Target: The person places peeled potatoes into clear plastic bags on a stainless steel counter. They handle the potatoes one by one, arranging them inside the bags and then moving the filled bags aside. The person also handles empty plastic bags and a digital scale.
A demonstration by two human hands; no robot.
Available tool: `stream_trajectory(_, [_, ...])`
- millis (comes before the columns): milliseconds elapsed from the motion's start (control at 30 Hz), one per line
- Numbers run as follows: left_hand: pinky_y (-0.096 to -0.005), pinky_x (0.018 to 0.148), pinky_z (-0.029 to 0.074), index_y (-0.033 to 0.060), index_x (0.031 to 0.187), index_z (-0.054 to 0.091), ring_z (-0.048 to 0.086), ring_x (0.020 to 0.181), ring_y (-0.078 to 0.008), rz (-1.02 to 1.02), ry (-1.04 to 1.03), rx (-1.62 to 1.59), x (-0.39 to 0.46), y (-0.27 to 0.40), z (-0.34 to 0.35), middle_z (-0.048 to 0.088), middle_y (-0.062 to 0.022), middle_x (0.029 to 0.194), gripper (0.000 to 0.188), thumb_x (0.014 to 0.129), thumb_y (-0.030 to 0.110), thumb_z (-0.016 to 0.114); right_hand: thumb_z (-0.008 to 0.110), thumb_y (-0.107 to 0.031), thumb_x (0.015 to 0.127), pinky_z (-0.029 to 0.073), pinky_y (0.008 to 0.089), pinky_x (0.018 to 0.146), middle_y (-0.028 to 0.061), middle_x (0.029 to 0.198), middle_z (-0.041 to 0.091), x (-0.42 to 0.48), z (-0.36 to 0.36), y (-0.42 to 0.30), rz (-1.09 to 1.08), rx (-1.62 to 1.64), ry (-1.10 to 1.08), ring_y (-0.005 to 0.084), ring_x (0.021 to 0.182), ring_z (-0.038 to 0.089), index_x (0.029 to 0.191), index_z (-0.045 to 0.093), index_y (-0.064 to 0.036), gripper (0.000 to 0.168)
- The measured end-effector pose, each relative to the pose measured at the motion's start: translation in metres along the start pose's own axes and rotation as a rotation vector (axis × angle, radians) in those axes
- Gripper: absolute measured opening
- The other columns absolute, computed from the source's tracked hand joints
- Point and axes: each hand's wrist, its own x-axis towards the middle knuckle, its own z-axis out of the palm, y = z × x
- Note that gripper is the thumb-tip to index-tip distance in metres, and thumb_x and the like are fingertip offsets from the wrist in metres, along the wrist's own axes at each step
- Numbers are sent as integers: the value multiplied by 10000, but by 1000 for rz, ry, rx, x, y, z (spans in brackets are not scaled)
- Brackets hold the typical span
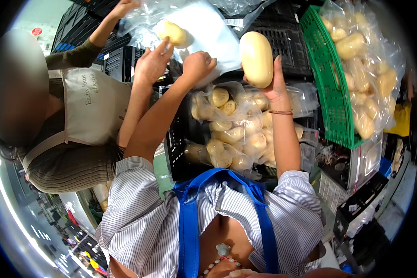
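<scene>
My right hand (274,81) grips the lower end of a long, smooth, pale yellow root vegetable (256,59), held upright over a black crate. My left hand (198,66) has its fingers curled above a white plastic sheet (208,31); whether something small is inside it cannot be told. Beside it, a co-worker's hand (154,60) touches another yellow vegetable (173,33), which lies on the clear plastic (139,24). Below my hands, clear bags of pale vegetables (236,132) fill much of the black crate (177,149).
A green plastic crate (333,90) with more bagged vegetables (365,76) stands at the right. The co-worker in a light apron (93,104) stands close on the left. Black crates (114,66) are stacked behind, and a white basket (330,191) sits at the lower right.
</scene>
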Motion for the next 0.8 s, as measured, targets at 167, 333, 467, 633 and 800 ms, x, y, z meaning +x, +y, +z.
stream_trajectory(167, [-398,623,465,77,742,613,587,678,-320,-57,-31,73,8,7,6,607,-152,717,117,702,138,521,465,-555,783,492,389,718,171,1159,462,-27,-6,15,-22,222,-29,280,988,517,1244,358,-37,702])
stream_trajectory(333, [-405,613,451,41,744,570,567,697,-330,5,82,39,1,3,9,587,-157,746,90,688,93,523,541,-515,757,514,429,714,146,1144,476,-24,0,14,-92,-105,-18,248,994,525,1241,346,-38,707])
stream_trajectory(467, [-407,594,448,38,775,564,566,693,-337,69,169,10,-7,19,14,575,-147,773,113,678,94,552,561,-402,785,463,296,792,101,1087,508,-4,34,28,-82,-85,-119,162,935,537,1206,370,-16,602])
stream_trajectory(633, [-273,593,460,-4,920,609,598,682,-153,-121,58,-727,-3,-1,8,637,-87,845,245,729,147,640,544,-381,800,483,299,743,108,1011,547,7,29,50,91,-40,-26,161,875,562,1143,418,13,537])
stream_trajectory(800, [-202,616,421,22,968,623,538,718,-87,-171,161,-885,-1,2,-2,606,-69,841,182,816,79,542,548,-380,801,492,294,723,112,992,555,4,16,58,145,-95,45,162,843,573,1135,423,16,533])
